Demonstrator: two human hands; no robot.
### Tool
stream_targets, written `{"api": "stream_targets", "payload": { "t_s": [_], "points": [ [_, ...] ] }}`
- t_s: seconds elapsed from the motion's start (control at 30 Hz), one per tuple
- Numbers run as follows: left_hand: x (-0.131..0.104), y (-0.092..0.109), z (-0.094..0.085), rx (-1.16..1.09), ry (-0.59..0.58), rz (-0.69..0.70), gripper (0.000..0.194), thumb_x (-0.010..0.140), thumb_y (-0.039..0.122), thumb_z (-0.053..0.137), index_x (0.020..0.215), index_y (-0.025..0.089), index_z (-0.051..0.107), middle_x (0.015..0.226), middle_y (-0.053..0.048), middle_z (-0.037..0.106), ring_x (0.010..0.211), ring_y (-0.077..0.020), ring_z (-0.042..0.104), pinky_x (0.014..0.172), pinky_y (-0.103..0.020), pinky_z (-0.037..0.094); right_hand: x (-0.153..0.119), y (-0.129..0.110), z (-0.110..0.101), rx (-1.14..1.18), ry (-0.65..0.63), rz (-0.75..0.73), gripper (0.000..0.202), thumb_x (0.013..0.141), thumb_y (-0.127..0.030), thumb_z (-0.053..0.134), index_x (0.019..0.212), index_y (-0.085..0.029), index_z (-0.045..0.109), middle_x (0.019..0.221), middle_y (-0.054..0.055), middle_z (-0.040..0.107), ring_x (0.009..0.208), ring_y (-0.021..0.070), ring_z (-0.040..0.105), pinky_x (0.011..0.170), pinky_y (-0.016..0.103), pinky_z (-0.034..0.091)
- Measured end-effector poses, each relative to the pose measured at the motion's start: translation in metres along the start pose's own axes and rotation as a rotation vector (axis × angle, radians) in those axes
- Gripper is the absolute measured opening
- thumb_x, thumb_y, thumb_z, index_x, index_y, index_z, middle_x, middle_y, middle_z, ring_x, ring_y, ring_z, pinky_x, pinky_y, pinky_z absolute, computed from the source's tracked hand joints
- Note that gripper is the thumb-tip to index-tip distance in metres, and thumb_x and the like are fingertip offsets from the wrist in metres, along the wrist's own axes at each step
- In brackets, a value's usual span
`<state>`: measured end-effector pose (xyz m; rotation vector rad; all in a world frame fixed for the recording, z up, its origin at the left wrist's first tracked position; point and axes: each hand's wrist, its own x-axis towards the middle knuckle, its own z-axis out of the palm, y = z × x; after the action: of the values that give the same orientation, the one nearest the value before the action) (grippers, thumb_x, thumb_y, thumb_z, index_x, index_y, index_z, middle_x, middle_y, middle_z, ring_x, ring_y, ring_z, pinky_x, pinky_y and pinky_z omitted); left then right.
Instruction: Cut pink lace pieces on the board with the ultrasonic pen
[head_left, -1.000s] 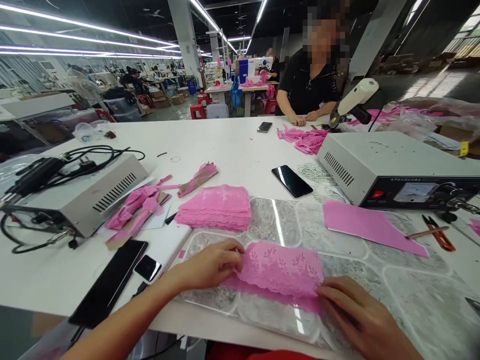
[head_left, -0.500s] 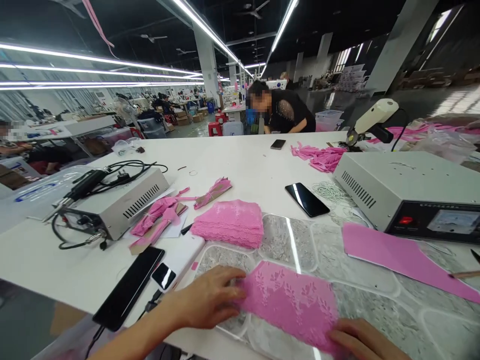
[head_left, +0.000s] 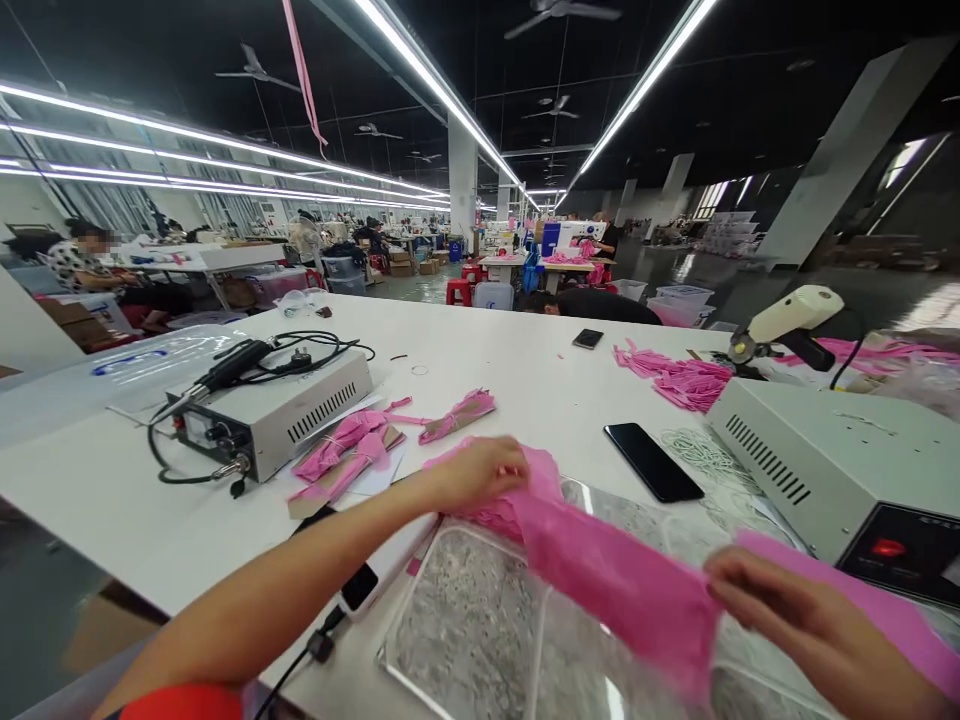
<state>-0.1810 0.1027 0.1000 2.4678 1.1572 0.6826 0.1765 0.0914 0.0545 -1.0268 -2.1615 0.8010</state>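
Note:
A pink lace piece hangs stretched between my two hands, above the grey marbled mat. My left hand pinches its left end, right over the stack of pink lace, which is partly hidden by the hand. The right end is pinched by my right hand, whose fingers are slightly blurred. Beyond my right hand lies a flat pink panel.
Grey metal boxes stand at left and right. A black phone, bundled pink straps, a pile of pink strips and a cutting tool lie around. A person in black bends behind the table.
Both hands have lifted the lace piece off the mat, the left moving up to the stack. The view has shifted, and the person behind the table has bent lower.

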Motion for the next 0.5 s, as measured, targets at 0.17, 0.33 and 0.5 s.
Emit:
{"api": "stream_targets", "payload": {
  "t_s": [0.17,0.33,0.5],
  "points": [
    [0.018,-0.055,-0.055,0.008,0.211,-0.11,0.015,0.091,0.023,0.056,0.087,0.019,0.07,0.113,-0.007,0.062,0.101,-0.0185,0.06,0.095,-0.031,0.044,0.108,-0.043,-0.014,-0.133,0.169,-0.071,0.034,0.086,-0.054,0.057,0.078,-0.022,0.067,0.073,0.004,0.067,0.065,0.0174,0.061,0.058,0.027,0.048],
    [-0.04,-0.081,-0.053,0.022,0.181,-0.21,0.018,0.091,0.032,0.06,0.089,0.016,0.069,0.121,-0.01,0.061,0.104,-0.0202,0.06,0.097,-0.039,0.045,0.142,-0.041,0.04,-0.26,0.087,-0.426,0.02,0.093,-0.03,0.05,0.084,-0.022,0.066,0.084,0.006,0.067,0.076,0.0176,0.063,0.069,0.03,0.05],
    [-0.085,-0.094,-0.024,-0.012,0.12,-0.329,0.013,0.087,0.025,0.062,0.083,0.02,0.073,0.122,-0.009,0.065,0.106,-0.0225,0.063,0.097,-0.038,0.047,0.116,-0.016,0.102,-0.26,-0.052,-0.516,0.02,0.091,-0.018,0.049,0.082,-0.022,0.067,0.08,0.005,0.066,0.071,0.0171,0.062,0.063,0.028,0.05]
  ]
}}
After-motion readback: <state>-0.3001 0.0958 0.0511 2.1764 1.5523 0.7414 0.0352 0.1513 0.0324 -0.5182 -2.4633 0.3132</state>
